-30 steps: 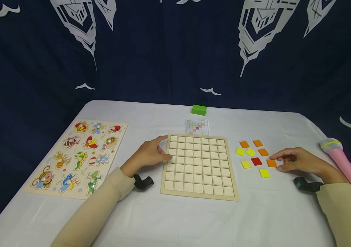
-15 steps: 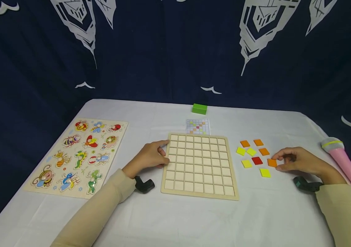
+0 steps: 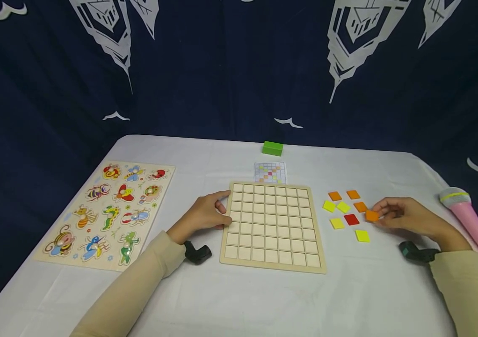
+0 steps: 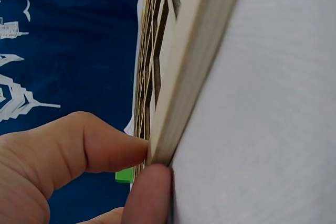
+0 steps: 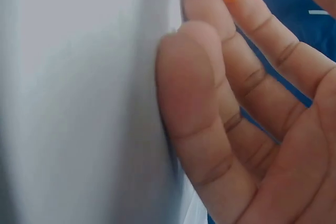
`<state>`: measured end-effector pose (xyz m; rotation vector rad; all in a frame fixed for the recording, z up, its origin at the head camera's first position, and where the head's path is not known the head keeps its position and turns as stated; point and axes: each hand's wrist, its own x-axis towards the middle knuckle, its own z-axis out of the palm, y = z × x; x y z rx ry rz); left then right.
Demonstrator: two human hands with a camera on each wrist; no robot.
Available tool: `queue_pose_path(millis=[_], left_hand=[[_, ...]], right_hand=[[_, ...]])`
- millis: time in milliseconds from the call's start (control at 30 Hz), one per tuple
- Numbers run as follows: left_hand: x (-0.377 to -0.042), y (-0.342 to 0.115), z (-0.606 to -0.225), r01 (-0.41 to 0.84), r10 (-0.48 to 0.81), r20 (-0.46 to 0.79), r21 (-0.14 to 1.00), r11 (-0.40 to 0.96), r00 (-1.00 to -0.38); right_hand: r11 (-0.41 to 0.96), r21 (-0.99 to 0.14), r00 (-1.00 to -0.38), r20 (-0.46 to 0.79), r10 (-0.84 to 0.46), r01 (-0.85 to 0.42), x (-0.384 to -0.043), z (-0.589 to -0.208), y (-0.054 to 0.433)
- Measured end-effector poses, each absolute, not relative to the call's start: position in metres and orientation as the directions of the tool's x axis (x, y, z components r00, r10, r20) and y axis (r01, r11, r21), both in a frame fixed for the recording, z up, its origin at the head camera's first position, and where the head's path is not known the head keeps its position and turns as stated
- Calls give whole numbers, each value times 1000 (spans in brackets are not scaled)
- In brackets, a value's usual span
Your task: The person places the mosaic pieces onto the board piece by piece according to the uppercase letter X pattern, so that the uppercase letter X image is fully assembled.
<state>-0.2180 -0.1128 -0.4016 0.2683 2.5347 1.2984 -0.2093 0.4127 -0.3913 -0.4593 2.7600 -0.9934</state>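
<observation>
A square wooden grid board (image 3: 271,269) lies on the white table. My left hand (image 3: 201,213) is at its left edge, the index finger extended along the rim. In the left wrist view, the thumb (image 4: 113,150) touches the board's rim (image 4: 181,77), and another fingertip lies against its side. Right of the board, my right hand (image 3: 411,217) pinches an orange square tile (image 3: 372,216), tilted up off the cloth. Beside it lie several loose tiles: orange (image 3: 360,207), yellow (image 3: 337,223) and one red (image 3: 351,219).
A small coloured grid card (image 3: 270,172) lies behind the board, with a green block (image 3: 272,148) farther back. An insect picture puzzle (image 3: 108,213) is on the left. A pink microphone (image 3: 476,229) lies at the right edge, beside my right forearm.
My right hand has raised the orange tile from the cloth and tilted it. The left thumb has drawn back slightly to the board's edge; the loose tiles have stayed put.
</observation>
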Motion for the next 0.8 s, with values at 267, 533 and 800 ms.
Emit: queue_pose_path(millis=[267,533,800], left_hand=[[-218,-113,-401,49,291,-162,797,603,-943],[-218,-114,-400,86,298,-148,756,648,-943],[-220,-115,-401,77,309,-158,773,629,-938]], right_hand=[[667,-717,-945,-35,-324,-202,-209,-384,398],[565,-793,-945,42,-325,-230,-205,-378,380],[497,-847,-949,26,-313,-187,-202,-374,361]])
